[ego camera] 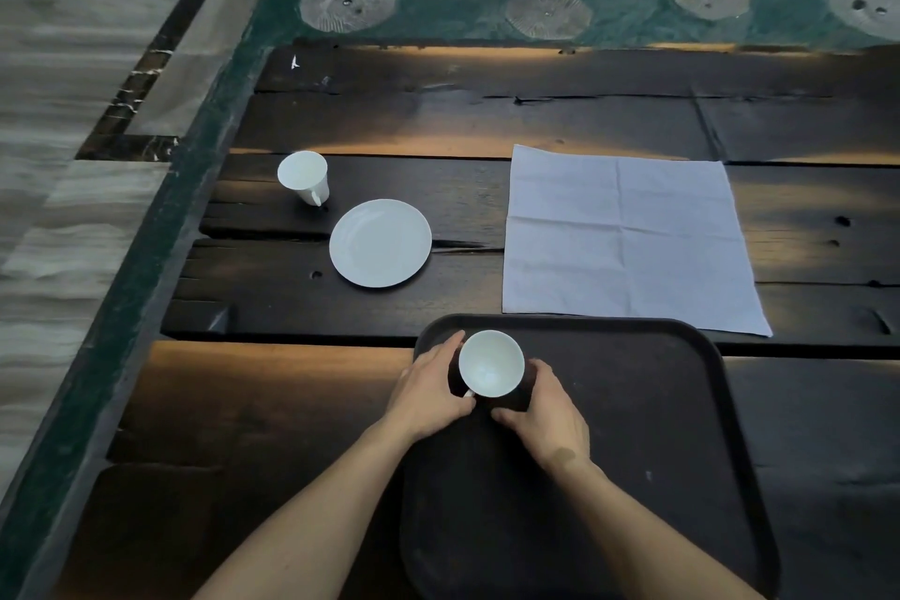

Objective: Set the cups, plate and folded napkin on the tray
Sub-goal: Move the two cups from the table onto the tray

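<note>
Standing upright with its mouth facing up, a white cup [491, 363] sat in the far left corner of the dark tray [682, 429], its small handle pointing back toward the person. The left hand [428, 392] curled against the cup's left side, fingertips up by the rim and thumb close to the handle; the right hand [548, 414] curled round its right side, thumb low near the base. Both grips were closed on the cup, which sat between them, though whether it rested on the tray or hung just above could not be told.

On the dark plank table [535, 112], a second cup [304, 175] stood well off to the far left, upright, handle toward the person. A white plate [380, 243] lay flat just near it, between that cup and the tray. The napkin [628, 239] lay spread open and flat beyond the tray's far right edge, its near edge just beside the rim, creases crossing it in a grid.
</note>
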Action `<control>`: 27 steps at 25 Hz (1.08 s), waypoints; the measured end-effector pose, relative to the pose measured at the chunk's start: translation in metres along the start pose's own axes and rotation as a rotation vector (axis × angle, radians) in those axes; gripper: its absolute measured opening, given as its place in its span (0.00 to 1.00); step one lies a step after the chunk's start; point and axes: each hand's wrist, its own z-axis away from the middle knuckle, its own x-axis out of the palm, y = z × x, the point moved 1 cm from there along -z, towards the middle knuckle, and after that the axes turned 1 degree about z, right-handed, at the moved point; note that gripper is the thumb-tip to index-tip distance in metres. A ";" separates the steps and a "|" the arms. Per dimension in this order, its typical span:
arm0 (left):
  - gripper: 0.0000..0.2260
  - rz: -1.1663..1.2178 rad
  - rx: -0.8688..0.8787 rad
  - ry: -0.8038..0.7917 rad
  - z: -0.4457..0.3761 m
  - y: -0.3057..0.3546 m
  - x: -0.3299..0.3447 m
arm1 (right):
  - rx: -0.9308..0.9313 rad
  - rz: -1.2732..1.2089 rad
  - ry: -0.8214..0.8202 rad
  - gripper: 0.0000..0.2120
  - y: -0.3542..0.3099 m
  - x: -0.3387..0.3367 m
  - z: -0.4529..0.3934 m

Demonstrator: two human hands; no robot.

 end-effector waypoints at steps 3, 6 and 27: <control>0.42 0.009 0.004 0.005 0.005 -0.004 -0.009 | 0.025 0.270 -0.059 0.30 0.007 0.002 0.011; 0.41 0.043 -0.004 0.013 0.010 -0.008 -0.020 | -0.103 0.481 -0.127 0.20 0.000 0.005 0.022; 0.28 -0.053 -0.044 0.233 0.006 -0.100 -0.159 | -0.613 0.563 -0.048 0.19 -0.182 0.046 -0.037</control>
